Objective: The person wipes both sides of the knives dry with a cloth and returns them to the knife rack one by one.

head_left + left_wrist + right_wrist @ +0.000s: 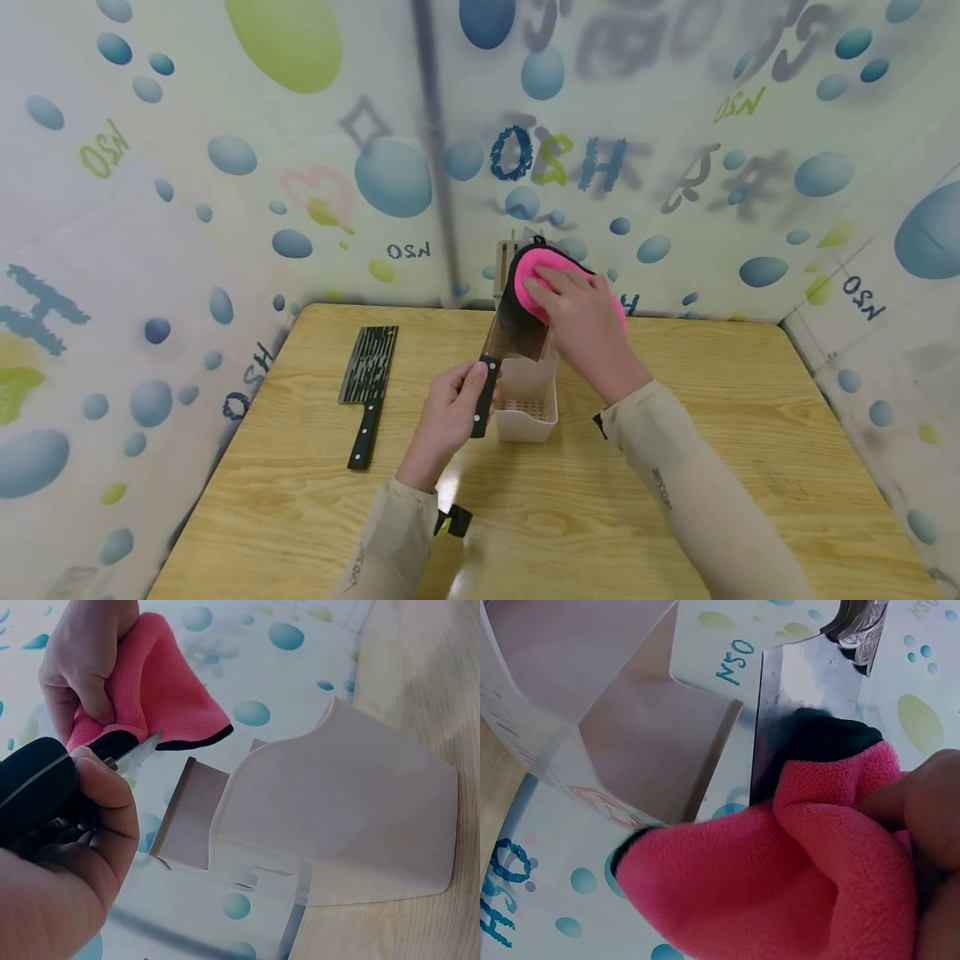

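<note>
The broad-bladed metal knife with a black riveted handle [513, 333] is in the air in front of you, above the desk and slanting up and away from your body, its tip end hidden by the cloth. Your left hand [450, 408] has its fingers curled round the handle, the thumb laid along it, probably so that the blade stays steady under pressure while your skin keeps off the edge. Your right hand [588, 321] grips the fluffy pink cloth with black trim [727, 877], bunched between thumb and fingers and laid over the far part of the blade; that thickness likely lets you rub the metal with padding between. Where the blade is bare, the right wrist view shows it silvery and shiny, with dark reflections and an ornate patch by the handle; whether any marks are dirt, you cannot tell from here. Just beyond your left hand, the cream plastic holder with a perforated base [528, 429] stands upright on the pale wood-grain desk [675, 467], seemingly within easy reach as the knife's resting place. To the left, well apart, lies a black-and-silver streaked cleaver with a black handle [369, 379], its handle towards you, perhaps so you can pick it up safely. Behind everything hangs a white bubble-printed backdrop [322, 158].
</note>
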{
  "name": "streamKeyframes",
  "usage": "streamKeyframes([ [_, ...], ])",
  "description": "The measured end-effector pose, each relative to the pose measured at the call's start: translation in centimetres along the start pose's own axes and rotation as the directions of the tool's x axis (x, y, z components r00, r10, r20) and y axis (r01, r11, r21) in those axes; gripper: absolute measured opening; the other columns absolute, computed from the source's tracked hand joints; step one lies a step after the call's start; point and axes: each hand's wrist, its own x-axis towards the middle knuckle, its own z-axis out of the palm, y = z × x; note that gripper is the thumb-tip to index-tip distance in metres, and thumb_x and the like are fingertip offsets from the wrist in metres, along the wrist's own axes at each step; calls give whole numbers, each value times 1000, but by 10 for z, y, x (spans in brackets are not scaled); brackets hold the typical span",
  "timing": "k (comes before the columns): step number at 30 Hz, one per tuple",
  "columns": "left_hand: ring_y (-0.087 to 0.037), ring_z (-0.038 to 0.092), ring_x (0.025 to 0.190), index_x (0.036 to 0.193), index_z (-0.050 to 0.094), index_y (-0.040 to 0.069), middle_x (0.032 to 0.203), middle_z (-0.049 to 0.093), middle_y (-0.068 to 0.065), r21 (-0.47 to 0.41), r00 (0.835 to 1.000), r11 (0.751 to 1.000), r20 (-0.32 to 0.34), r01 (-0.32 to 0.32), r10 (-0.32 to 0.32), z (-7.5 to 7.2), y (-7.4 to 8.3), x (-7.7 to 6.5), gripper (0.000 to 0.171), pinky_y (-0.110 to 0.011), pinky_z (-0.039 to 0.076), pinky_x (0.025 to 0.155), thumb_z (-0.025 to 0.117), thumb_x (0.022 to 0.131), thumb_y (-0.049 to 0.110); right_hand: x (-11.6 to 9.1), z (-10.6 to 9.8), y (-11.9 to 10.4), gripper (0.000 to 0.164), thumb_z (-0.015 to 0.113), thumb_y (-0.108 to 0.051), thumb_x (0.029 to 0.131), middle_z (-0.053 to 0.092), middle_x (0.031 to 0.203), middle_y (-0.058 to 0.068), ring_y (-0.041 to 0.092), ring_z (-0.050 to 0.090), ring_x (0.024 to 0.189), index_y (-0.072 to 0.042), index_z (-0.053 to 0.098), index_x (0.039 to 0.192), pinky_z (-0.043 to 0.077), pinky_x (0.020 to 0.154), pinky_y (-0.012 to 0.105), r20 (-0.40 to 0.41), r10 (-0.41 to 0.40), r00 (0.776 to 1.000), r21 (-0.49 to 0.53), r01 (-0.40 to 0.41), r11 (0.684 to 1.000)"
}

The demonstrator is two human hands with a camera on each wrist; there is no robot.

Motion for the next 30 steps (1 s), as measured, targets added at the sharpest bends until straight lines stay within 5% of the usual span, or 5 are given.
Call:
streamKeyframes([
  [18, -22, 58, 69, 106, 66, -7, 80, 61, -7, 39, 999, 999, 33, -5, 4, 0, 1, -2, 37, -25, 50, 61, 45, 112, 23, 20, -1, 18, 48, 61, 3, 94, 62, 142, 14, 34, 59, 129, -13, 66, 140, 48, 89, 59, 51, 102, 993, -6, -102, 995],
  [30, -17, 56, 67, 106, 68, -5, 80, 61, -7, 13, 1000, 1000, 29, 3, -3, -3, 1, -4, 34, -25, 49, 59, 45, 112, 21, 19, 0, 13, 53, 61, 2, 94, 56, 150, 11, 36, 57, 128, -15, 62, 144, 49, 90, 56, 123, 34, 992, 11, -35, 999],
])
